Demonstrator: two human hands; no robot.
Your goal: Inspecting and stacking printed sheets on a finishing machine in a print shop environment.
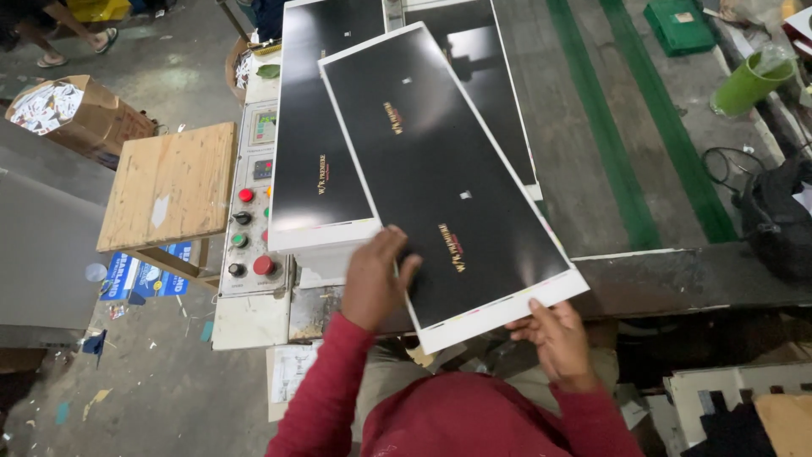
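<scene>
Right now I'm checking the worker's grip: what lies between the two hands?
In the head view, the near white-bordered end of the black printed sheet spans between the left hand and the right hand; both hands hold it.

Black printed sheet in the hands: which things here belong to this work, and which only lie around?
In use:
black printed sheet
left hand
right hand
stack of black sheets
metal table

Lying about:
green cup
green crate
cardboard box of scraps
wooden stool
black bag
</scene>
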